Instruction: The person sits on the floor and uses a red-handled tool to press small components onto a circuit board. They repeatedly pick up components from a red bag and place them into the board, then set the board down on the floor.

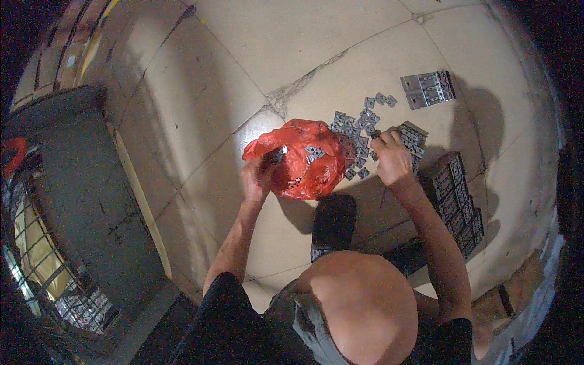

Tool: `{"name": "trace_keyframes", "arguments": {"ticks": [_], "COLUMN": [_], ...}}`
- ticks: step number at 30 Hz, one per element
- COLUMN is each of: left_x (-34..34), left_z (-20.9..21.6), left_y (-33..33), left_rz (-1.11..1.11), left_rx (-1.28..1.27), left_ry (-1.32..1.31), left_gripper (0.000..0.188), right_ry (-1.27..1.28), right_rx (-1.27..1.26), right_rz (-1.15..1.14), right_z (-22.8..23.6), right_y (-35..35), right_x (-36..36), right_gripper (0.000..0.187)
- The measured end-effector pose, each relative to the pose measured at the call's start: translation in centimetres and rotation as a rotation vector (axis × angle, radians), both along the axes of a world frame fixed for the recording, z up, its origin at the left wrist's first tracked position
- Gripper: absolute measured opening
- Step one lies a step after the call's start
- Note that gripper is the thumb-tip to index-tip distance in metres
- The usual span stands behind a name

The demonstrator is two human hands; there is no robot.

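My left hand [258,176] is closed on the left rim of a red plastic bag [313,182] resting on the floor. The bag's mouth faces up, with several small grey metal-looking pieces [314,153] inside. Just right of the bag, many more small flat grey pieces [347,125] with dark holes lie scattered in a loose trail. Over their right side is my right hand [392,159], fingers drawn together at a small dark thing that I cannot make out. Partly behind that hand lies a grey patterned stack [413,137].
A flat silvery patterned pack [429,89] lies at the upper right. Rows of dark patterned blocks [453,198] stand beside my right forearm. On the left is a large dark panel-like object [91,188], with a wire grid [39,234] by it. The tiled floor [219,109] has cracked joints.
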State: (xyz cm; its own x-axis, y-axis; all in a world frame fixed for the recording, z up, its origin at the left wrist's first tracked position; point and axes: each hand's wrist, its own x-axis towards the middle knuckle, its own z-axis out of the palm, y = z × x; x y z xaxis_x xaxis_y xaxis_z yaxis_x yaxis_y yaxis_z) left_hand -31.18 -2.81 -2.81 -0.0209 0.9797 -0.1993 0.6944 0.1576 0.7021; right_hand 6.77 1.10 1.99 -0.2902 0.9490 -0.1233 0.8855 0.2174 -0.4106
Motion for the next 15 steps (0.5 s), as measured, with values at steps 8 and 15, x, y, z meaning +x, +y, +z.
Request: {"name": "trace_keyframes", "arguments": {"ticks": [8, 15], "left_x": [2.3, 2.8], "left_z": [2.5, 3.2], "left_y": [0.2, 0.1], "left_rz": [-0.065, -0.173], "left_rx": [0.104, 0.097], "left_ry": [0.091, 0.232], "left_gripper": [0.043, 0.047], "right_ry": [0.156, 0.249], "right_rx": [-0.110, -0.274], "right_rz": [-0.040, -0.129], "right_z": [0.7, 0.4], "right_y": [0.2, -1.1], "right_x": [0.4, 0.6], "right_gripper": [0.024, 0.016]}}
